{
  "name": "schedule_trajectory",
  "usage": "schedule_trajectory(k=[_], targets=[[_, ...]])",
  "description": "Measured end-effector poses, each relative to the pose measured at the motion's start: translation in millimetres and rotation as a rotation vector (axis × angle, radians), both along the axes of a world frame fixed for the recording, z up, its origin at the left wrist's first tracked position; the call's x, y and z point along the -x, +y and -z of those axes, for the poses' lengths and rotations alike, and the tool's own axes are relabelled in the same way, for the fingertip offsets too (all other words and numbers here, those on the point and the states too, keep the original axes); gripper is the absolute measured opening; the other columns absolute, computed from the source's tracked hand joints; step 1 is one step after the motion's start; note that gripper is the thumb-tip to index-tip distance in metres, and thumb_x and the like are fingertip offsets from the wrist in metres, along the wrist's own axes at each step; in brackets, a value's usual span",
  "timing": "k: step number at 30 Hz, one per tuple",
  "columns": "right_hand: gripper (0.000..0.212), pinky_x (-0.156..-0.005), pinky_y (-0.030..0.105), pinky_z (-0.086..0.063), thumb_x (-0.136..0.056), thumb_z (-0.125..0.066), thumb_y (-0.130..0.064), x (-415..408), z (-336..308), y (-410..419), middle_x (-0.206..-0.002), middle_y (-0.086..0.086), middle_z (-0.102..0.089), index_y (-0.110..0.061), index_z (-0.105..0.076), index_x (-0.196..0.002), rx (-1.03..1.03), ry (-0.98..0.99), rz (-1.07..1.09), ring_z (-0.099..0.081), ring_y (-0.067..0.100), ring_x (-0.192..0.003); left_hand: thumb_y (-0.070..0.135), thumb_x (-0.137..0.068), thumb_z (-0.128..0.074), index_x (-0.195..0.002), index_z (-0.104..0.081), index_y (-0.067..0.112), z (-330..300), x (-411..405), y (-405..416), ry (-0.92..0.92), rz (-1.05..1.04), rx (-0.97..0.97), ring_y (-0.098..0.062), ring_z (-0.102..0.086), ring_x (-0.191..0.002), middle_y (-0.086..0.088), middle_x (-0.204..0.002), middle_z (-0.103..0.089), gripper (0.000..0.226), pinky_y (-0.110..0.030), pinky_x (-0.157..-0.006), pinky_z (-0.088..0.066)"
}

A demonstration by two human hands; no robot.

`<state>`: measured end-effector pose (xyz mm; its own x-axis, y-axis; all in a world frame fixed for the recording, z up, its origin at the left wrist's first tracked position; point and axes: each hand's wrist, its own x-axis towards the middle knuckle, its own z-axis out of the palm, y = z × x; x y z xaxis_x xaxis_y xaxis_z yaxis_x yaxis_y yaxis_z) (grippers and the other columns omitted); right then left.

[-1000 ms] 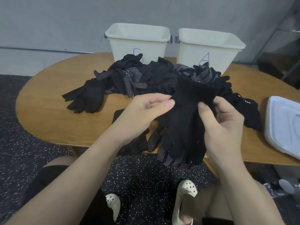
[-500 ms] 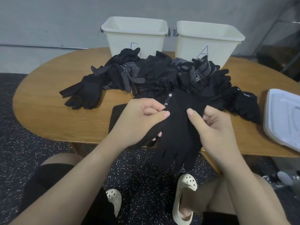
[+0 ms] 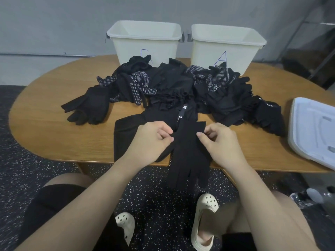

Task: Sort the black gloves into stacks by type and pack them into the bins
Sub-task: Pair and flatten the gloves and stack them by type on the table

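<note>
A plain black glove [image 3: 188, 153] lies cuff-up at the table's front edge, its fingers hanging over the edge. My left hand [image 3: 150, 140] pinches its left side and my right hand [image 3: 220, 144] pinches its right side near the cuff. Under it lies a flat stack of plain black gloves [image 3: 126, 134]. Behind is a big heap of black gloves [image 3: 174, 87], some with white grip dots. Two cream bins stand at the back: bin B [image 3: 145, 42] on the left, bin A [image 3: 226, 46] on the right.
The oval wooden table [image 3: 45, 124] carries a separate black glove pair [image 3: 88, 107] at the left and a white plastic lid [image 3: 313, 131] at the right edge. My knees and white clogs are below the table edge.
The glove that I held up in front of me has come down onto the stack at the table's front edge. Both hands have dropped with it and shifted their grip to its sides.
</note>
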<state>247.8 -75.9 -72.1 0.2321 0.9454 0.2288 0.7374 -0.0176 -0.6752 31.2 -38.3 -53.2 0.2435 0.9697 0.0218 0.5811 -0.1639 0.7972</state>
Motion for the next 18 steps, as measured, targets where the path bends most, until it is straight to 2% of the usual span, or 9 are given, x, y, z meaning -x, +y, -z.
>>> schedule_trajectory(k=[2, 5, 7, 9, 12, 16, 18], targets=[[0.018, -0.067, 0.009, -0.036, -0.092, -0.075, -0.026, 1.2, 3.0, 1.8, -0.086, -0.007, -0.058, -0.017, -0.064, -0.08, -0.004, -0.05, 0.014, -0.056, 0.01, -0.078, 0.016, -0.09, -0.078, -0.102, -0.077, 0.02, 2.0, 0.4, 0.5, 0.024, -0.007, -0.029, 0.003, -0.069, -0.076, 0.012, -0.087, -0.074, 0.013, -0.004, -0.073, -0.049], [0.015, -0.079, 0.028, -0.044, -0.09, -0.076, -0.028, 2.4, 6.8, 6.2, -0.093, -0.004, -0.057, -0.016, -0.068, -0.09, -0.01, -0.112, 0.017, -0.055, 0.017, -0.087, 0.015, -0.089, -0.079, -0.106, -0.078, 0.017, 4.4, 1.1, 0.5, 0.054, -0.017, -0.084, 0.005, -0.066, -0.079, 0.014, -0.088, -0.07, 0.017, 0.002, -0.073, -0.042], [0.024, -0.089, 0.037, -0.046, -0.09, -0.075, -0.031, 3.9, 7.9, 8.1, -0.101, -0.003, -0.058, -0.014, -0.07, -0.105, 0.015, -0.169, 0.014, -0.054, 0.022, -0.099, 0.016, -0.088, -0.081, -0.106, -0.077, 0.016, 5.7, 2.8, 1.1, 0.073, -0.026, -0.101, 0.006, -0.064, -0.081, 0.015, -0.087, -0.068, 0.018, 0.003, -0.074, -0.04], [0.035, -0.096, 0.038, -0.044, -0.091, -0.074, -0.034, 5.2, 7.6, 9.0, -0.109, 0.001, -0.059, -0.011, -0.068, -0.118, 0.045, -0.193, 0.026, -0.053, 0.025, -0.107, 0.019, -0.088, -0.081, -0.102, -0.078, 0.015, 6.1, 5.3, 2.4, 0.082, -0.038, -0.093, 0.006, -0.065, -0.077, 0.014, -0.086, -0.07, 0.015, 0.001, -0.073, -0.043], [0.04, -0.101, 0.035, -0.039, -0.091, -0.073, -0.036, 6.4, 6.5, 10.1, -0.12, 0.004, -0.058, -0.011, -0.069, -0.122, 0.077, -0.189, 0.032, -0.05, 0.026, -0.115, 0.029, -0.086, -0.083, -0.093, -0.078, 0.019, 6.1, 5.6, 7.1, 0.064, -0.042, -0.049, 0.008, -0.065, -0.074, 0.013, -0.085, -0.074, 0.013, -0.007, -0.073, -0.049], [0.04, -0.103, 0.032, -0.036, -0.089, -0.075, -0.039, 8.4, 3.6, 14.2, -0.121, 0.0, -0.055, -0.015, -0.07, -0.12, 0.108, -0.146, 0.026, -0.046, 0.022, -0.119, 0.048, -0.081, -0.083, -0.093, -0.076, 0.029, 4.9, -4.4, 11.2, 0.072, -0.041, 0.017, 0.001, -0.066, -0.085, 0.016, -0.089, -0.073, 0.023, -0.032, -0.084, -0.057], [0.038, -0.102, 0.029, -0.035, -0.087, -0.077, -0.04, 9.6, 2.4, 16.7, -0.117, -0.005, -0.053, -0.016, -0.071, -0.116, 0.114, -0.116, 0.03, -0.046, 0.02, -0.119, 0.052, -0.081, -0.082, -0.096, -0.075, 0.029, 3.5, -8.8, 10.9, 0.107, -0.064, 0.024, -0.002, -0.066, -0.09, 0.016, -0.091, -0.072, 0.028, -0.033, -0.084, -0.056]])
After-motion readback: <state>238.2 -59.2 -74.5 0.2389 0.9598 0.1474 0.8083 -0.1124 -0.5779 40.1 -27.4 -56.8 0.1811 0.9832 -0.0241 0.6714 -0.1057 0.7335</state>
